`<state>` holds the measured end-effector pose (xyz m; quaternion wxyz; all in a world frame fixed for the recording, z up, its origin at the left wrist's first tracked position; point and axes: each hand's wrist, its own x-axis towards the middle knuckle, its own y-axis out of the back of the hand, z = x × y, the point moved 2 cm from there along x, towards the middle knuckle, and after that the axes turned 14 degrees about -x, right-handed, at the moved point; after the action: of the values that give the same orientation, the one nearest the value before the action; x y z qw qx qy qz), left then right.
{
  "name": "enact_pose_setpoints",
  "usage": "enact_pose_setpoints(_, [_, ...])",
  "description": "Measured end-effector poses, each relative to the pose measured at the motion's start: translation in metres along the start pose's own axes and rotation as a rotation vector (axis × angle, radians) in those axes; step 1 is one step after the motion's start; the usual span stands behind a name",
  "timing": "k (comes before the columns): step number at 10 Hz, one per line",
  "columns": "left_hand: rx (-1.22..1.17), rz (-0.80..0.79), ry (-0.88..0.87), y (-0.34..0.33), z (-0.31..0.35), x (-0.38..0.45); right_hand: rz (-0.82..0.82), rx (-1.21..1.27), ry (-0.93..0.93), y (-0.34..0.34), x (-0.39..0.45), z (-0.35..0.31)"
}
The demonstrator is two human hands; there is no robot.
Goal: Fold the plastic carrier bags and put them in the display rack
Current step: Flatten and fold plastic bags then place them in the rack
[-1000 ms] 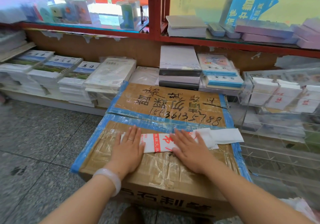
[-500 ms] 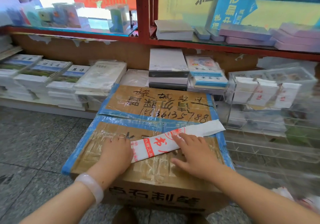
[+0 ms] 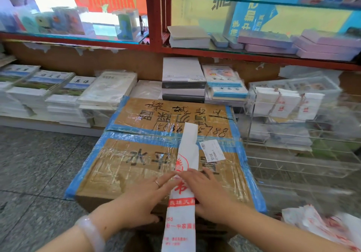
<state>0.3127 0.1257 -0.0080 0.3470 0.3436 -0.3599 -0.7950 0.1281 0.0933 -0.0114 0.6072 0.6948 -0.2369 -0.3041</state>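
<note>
Both hands lie flat on the near half of a taped cardboard box (image 3: pixel 136 165), fingers straight and together, pressing rather than gripping. Left hand (image 3: pixel 144 199), ring on one finger and pale bangle (image 3: pixel 91 232) at the wrist, sits just left of a folded plastic carrier bag (image 3: pixel 183 199); right hand (image 3: pixel 207 191) sits just right of it. Fingertips of the two hands converge on the bag and touch it at about mid-length. The bag is a narrow white strip with red print, long axis running near-to-far, directly between the hands. Near end hangs past the box's front edge, below the wrists; far end points away, beyond the fingertips, reaching the handwritten digits. Just right of the strip, past the right fingertips, a white shipping label (image 3: pixel 213 150). Further right, a clear acrylic display rack (image 3: pixel 293 134) holds folded white bags. Loose bags (image 3: pixel 312 224) lie right of the right forearm.
</note>
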Motion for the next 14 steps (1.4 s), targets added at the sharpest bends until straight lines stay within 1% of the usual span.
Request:
enact_pose_setpoints(1, [-0.257,0.179,-0.007,-0.005,-0.002,0.02,0.073,0.31,-0.132,0.012,-0.001,-0.005])
enact_pose_setpoints(2, [-0.445,0.244,0.098,-0.006,-0.011,0.014,0.069,0.307,-0.133,0.015,-0.003,-0.011])
enact_pose_setpoints(3, [-0.807,0.118,0.354,-0.013,-0.027,0.032,0.207,0.172,-0.045,0.015,-0.002,-0.016])
enact_pose_setpoints(4, [-0.666,0.213,0.362,-0.011,-0.025,0.026,0.264,0.309,-0.06,0.019,-0.001,-0.017])
enact_pose_setpoints(5, [-0.735,0.271,0.271,0.0,-0.014,0.031,0.142,0.904,-0.394,0.022,0.001,-0.013])
enact_pose_setpoints(6, [-0.725,0.29,0.264,0.008,-0.006,0.033,-0.06,1.309,-0.536,0.022,-0.001,-0.013])
enact_pose_setpoints(7, [-0.573,0.286,0.311,0.01,-0.016,0.034,-0.055,1.247,-0.589,0.028,0.0,0.008])
enact_pose_setpoints(8, [-0.41,0.27,0.316,0.013,-0.014,0.032,0.067,1.114,-0.709,0.031,0.002,0.03])
enact_pose_setpoints(9, [-0.376,0.266,0.32,0.017,-0.01,0.033,0.124,1.038,-0.805,0.034,-0.002,0.059])
enact_pose_setpoints(10, [-0.391,0.281,0.345,0.019,-0.01,0.034,0.091,0.886,-0.789,0.033,-0.01,0.073])
enact_pose_setpoints(11, [-0.358,0.283,0.336,0.02,-0.007,0.036,-0.016,0.549,-0.745,0.028,-0.022,0.088])
enact_pose_setpoints(12, [-0.364,0.26,0.345,0.017,-0.005,0.04,0.019,0.428,-0.694,0.024,-0.023,0.093])
enact_pose_setpoints(13, [-0.372,0.26,0.348,0.012,-0.001,0.047,0.142,0.304,-0.62,0.022,-0.015,0.097])
enact_pose_setpoints(14, [-0.359,0.287,0.367,0.011,0.0,0.049,0.147,0.216,-0.626,0.017,-0.007,0.099])
